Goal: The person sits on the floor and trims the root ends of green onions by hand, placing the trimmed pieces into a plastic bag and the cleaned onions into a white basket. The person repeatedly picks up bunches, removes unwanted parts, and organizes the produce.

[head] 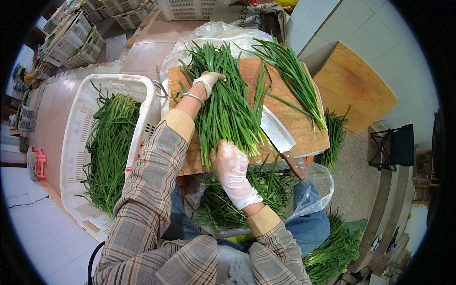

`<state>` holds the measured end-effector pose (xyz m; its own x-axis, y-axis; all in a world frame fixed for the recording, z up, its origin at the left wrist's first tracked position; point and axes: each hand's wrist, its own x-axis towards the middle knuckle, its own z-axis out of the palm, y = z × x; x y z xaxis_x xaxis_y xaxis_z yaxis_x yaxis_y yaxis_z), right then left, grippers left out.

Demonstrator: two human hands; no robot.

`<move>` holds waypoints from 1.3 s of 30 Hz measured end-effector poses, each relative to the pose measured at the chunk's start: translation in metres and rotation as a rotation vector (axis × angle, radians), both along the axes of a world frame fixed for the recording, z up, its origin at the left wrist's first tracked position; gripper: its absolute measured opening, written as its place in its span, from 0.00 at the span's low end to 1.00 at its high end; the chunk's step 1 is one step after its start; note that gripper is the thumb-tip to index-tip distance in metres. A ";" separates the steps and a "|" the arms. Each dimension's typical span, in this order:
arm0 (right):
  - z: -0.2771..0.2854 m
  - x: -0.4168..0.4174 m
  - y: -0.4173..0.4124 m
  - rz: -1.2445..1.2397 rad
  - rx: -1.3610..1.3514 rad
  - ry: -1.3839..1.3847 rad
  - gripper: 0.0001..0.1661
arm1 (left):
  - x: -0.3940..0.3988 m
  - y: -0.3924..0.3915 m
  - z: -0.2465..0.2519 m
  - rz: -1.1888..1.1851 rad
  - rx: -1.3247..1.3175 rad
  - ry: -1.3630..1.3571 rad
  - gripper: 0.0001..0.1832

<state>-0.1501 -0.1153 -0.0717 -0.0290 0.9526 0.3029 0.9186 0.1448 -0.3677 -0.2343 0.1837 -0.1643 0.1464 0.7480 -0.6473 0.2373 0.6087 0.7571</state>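
Note:
A large bunch of garlic chives [224, 114] lies across the wooden cutting board [295, 139], leaf tips away from me and pale stem ends towards me. Around its leafy upper part is my left hand [209, 81], in a thin glove with a bracelet at the wrist. My right hand [231, 167], gloved too, is closed at the stem ends by the board's near edge; its fingertips are hidden. Just right of the bunch lies a cleaver [278, 131], its wooden handle jutting over the near edge. A smaller bunch of chives [292, 78] rests on the board's right side.
At left stands a white plastic crate [76, 156] with chives inside. A clear plastic bag [319, 192] with loose chive trimmings [245, 199] sits between my knees. More chives [331, 245] lie on the floor at right, near a folding stool [400, 146] and a wooden panel [352, 89].

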 end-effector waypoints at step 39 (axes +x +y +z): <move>0.000 0.107 0.007 -0.062 -0.331 0.608 0.23 | -0.002 -0.049 0.100 -0.177 0.512 0.846 0.43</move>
<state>-0.0433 -0.1087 -0.0718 0.1113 0.9921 -0.0582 0.5387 -0.1094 -0.8353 -0.2364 0.1348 -0.0646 -0.0767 0.9776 -0.1960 0.8740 0.1606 0.4586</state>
